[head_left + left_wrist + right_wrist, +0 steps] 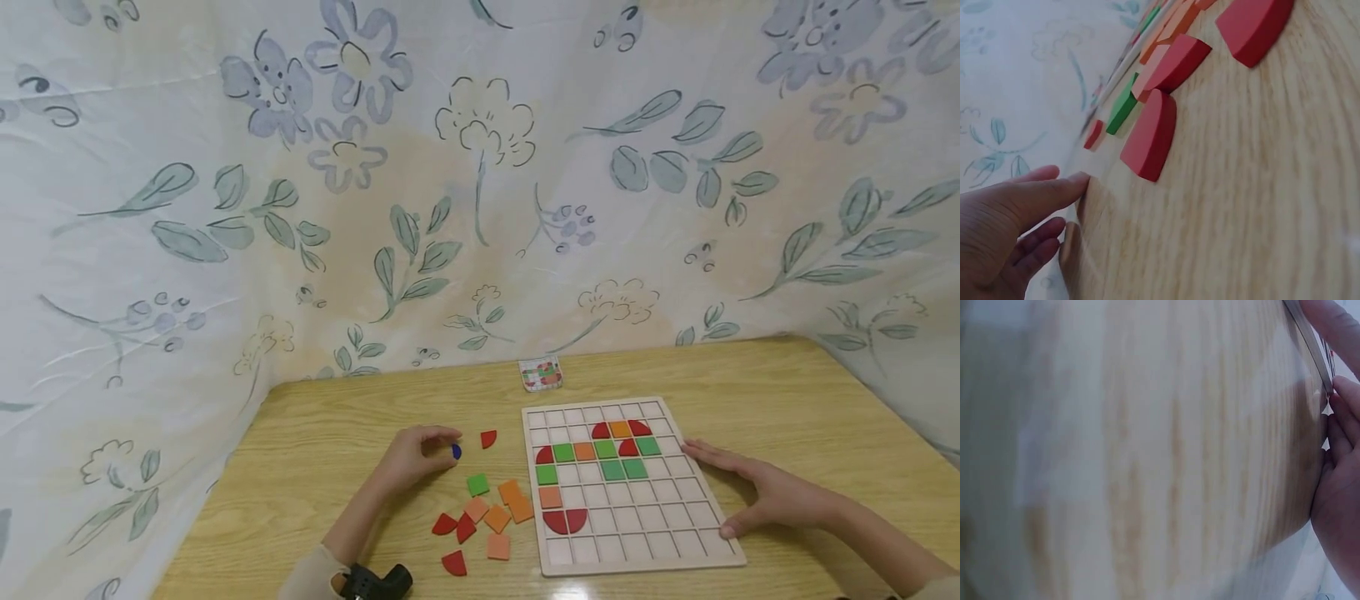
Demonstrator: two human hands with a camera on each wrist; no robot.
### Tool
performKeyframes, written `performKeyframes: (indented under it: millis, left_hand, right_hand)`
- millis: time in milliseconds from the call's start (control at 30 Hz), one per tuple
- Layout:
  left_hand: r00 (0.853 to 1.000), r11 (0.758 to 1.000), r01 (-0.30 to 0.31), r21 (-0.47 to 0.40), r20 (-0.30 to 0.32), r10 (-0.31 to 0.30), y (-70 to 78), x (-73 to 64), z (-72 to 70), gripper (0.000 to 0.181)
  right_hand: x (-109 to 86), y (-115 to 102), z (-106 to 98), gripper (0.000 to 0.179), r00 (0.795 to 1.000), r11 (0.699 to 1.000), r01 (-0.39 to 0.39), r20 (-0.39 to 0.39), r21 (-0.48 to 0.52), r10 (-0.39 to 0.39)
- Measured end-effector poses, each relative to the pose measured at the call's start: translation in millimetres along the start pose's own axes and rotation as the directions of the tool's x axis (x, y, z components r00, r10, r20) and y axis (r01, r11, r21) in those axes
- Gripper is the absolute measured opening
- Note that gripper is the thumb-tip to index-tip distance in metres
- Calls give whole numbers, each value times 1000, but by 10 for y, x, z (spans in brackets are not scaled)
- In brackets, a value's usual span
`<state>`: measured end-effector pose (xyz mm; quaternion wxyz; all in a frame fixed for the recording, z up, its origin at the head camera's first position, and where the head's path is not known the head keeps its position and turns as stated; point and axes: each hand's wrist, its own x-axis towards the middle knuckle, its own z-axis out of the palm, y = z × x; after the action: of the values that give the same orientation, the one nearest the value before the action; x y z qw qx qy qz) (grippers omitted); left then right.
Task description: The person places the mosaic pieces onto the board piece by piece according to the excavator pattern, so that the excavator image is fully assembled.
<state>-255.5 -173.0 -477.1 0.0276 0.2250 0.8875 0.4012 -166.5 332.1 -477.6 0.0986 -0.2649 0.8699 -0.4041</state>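
Observation:
My left hand is left of the loose pieces, pinching a small blue piece between thumb and fingertips. The left wrist view shows the same hand low over the table, with the blue piece hidden. My right hand touches the right edge of a white gridded board, fingers extended and thumb near its lower corner. Red quarter-circles, such as one at the lower left, and green and orange squares sit in the board's cells. In the right wrist view, that hand shows at the far right.
Several orange squares, red quarter-circles and a green square lie loose left of the board. Another red quarter-circle lies apart, higher up. A small pattern card stands behind the board near the floral cloth.

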Motion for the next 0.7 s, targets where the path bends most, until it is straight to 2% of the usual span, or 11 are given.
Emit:
performKeyframes:
  millis: [233,433,533,700]
  left_hand:
    - [1000,1000,3,-17,-23,-4,30,-12,16,28]
    - [999,1000,-23,-10,-45,22,86,-2,51,29]
    - [999,1000,-24,-21,-37,23,182,33,98,28]
    - [999,998,-31,-45,13,32,445,148,255,28]
  right_hand:
    - [5,-10,-4,93,1000,999,-28,5,-21,28]
    - [4,-2,-4,92,999,999,-42,11,-28,43]
    - [0,4,-6,92,999,998,-40,5,-44,40]
    - [1,2,-7,91,998,996,-58,9,-69,59]
